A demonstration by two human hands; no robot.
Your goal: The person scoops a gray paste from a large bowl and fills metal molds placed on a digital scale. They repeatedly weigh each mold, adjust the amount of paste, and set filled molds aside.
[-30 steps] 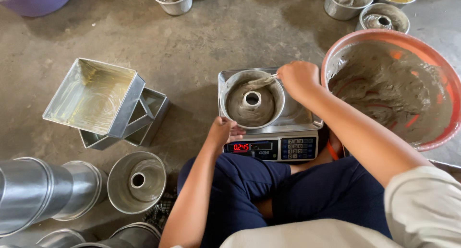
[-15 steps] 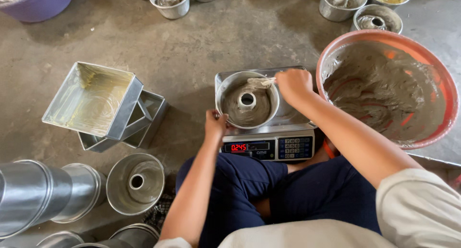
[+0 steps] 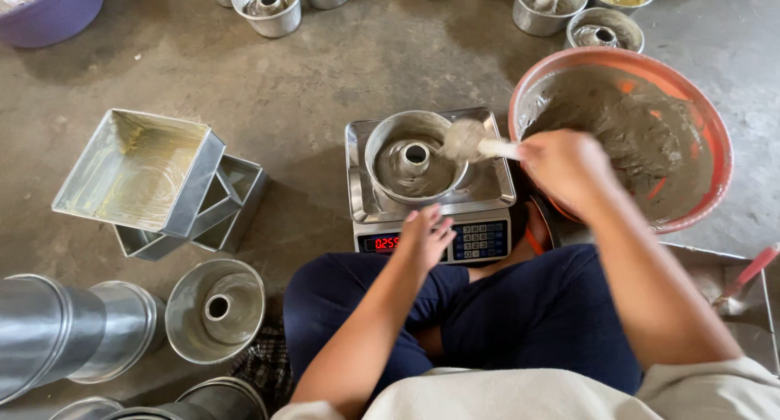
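Observation:
A round metal ring mould (image 3: 414,157) with grey batter in it stands on a digital scale (image 3: 431,205). My right hand (image 3: 566,167) grips a batter-coated spoon (image 3: 471,140) that hovers over the mould's right rim. My left hand (image 3: 426,236) rests on the scale's front, over its display panel, fingers spread and holding nothing. A large orange bowl (image 3: 707,127) of grey batter sits right of the scale.
Square metal tins (image 3: 142,172) lie stacked at the left. Empty ring moulds (image 3: 215,309) and stacked tins (image 3: 69,335) sit at lower left. Filled moulds (image 3: 266,6) line the far floor; a purple bowl (image 3: 50,12) is far left. A metal tray (image 3: 731,278) lies right.
My right hand has drawn back to the right, toward the orange bowl, lifting the spoon to the mould's rim. My left hand slid from the scale's left edge onto its front panel.

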